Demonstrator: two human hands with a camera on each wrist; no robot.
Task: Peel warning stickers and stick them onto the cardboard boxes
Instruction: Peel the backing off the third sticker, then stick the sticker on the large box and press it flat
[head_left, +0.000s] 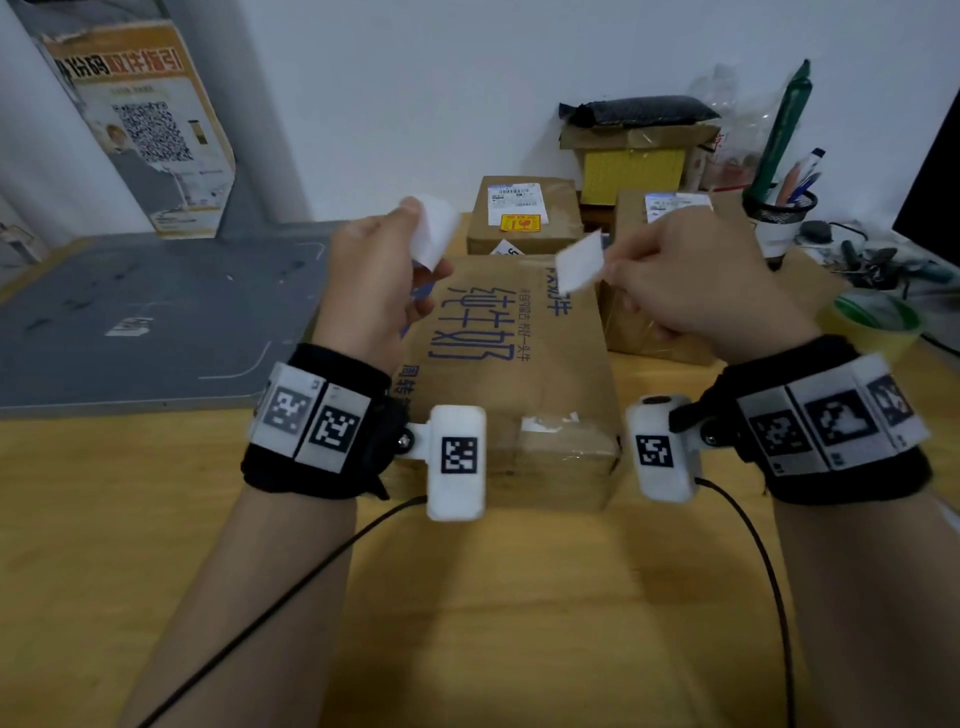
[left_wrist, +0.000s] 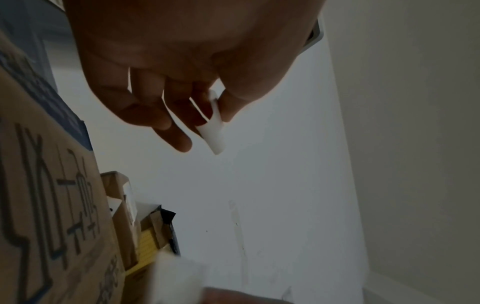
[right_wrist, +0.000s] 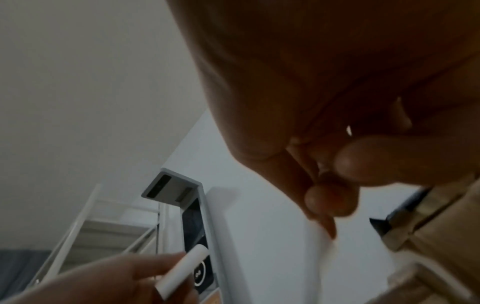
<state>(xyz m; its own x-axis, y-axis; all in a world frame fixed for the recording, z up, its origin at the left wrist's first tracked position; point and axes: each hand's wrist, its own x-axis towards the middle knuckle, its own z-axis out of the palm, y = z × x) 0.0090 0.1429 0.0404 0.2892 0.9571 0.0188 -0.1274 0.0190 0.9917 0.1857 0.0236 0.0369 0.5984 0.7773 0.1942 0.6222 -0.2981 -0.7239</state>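
Two hands are working above the big printed cardboard box (head_left: 511, 358): the left hand (head_left: 376, 283) is pinching one curled white backing paper (head_left: 435, 231), the right hand (head_left: 696, 275) pinching one white sticker (head_left: 581, 260) (blank side showing). Three smaller boxes are sitting behind, one (head_left: 522, 215) already wearing a yellow warning sticker (head_left: 520, 223).

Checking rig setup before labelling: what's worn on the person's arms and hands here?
Both forearms are bare, no sleeves or gloves. The left hand and right hand each have a black fabric wristband carrying white panels with black square fiducial markers. A white rounded camera module with its own marker is mounted on the inner side of each band, and a thin black cable trails back from each module.
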